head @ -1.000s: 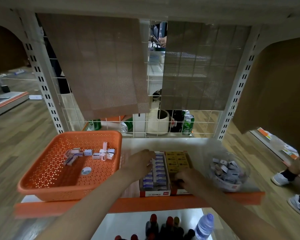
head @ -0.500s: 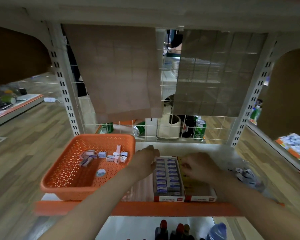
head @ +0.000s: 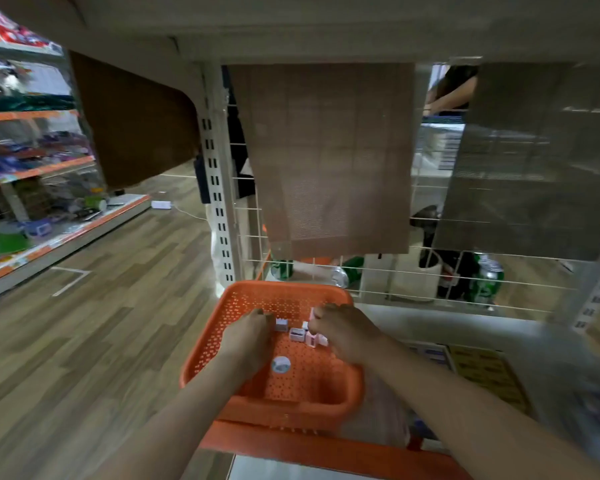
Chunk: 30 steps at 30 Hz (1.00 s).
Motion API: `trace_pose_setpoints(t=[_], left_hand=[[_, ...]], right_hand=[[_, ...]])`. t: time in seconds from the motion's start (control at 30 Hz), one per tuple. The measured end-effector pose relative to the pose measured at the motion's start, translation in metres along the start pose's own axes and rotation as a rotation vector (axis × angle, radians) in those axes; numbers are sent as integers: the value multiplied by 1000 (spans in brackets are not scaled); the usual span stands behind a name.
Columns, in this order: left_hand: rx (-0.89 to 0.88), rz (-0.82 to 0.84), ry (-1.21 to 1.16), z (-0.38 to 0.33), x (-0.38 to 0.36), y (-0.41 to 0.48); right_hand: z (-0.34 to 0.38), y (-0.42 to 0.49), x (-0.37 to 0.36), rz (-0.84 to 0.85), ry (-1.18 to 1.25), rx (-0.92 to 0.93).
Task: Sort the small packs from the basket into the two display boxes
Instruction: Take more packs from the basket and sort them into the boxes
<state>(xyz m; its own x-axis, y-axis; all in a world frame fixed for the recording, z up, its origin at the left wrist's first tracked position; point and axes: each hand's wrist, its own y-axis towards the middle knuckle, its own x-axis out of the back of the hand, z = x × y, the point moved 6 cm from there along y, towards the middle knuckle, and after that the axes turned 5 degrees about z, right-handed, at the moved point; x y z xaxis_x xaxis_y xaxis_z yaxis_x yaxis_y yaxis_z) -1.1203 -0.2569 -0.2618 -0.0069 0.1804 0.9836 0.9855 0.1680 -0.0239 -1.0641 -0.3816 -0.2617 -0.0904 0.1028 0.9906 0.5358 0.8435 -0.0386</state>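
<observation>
While both hands reach into the orange basket, its contents read as follows. Basket: perforated plastic, set at the left end of the white shelf, behind the orange shelf edge. Small packs: a loose cluster of white and pink packs on the basket floor toward the far side, between the two hands; a round sticker lies nearer on the floor. Left hand: palm down, fingers curled at the left of the cluster, fingertips just beside a white pack; whether it grips anything cannot be told. Right hand: knuckles up, fingers bent down onto the right side of the cluster, touching the pink packs; grip likewise cannot be told. Display boxes: one with blue-white packs and one with yellow packs, side by side on the shelf to the right of the basket, partly hidden by the right forearm, blurred. Behind: wire grid back panel with brown mats hung over it, green cans beyond.
</observation>
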Motion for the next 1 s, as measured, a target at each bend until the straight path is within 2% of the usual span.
trace_pose_setpoints(t=[0.23, 0.4, 0.57, 0.77, 1.0], left_hand=[[25, 71, -29, 33, -19, 8], [36, 77, -37, 37, -25, 18], [15, 77, -79, 34, -30, 32], [-143, 109, 6, 2, -43, 60], [-208, 113, 33, -22, -59, 88]], right_hand=[[11, 50, -35, 205, -158, -20], [10, 57, -55, 235, -191, -17], [3, 60, -55, 126, -174, -45], [-20, 45, -17, -144, 68, -163], [-38, 32, -10, -197, 194, -176]])
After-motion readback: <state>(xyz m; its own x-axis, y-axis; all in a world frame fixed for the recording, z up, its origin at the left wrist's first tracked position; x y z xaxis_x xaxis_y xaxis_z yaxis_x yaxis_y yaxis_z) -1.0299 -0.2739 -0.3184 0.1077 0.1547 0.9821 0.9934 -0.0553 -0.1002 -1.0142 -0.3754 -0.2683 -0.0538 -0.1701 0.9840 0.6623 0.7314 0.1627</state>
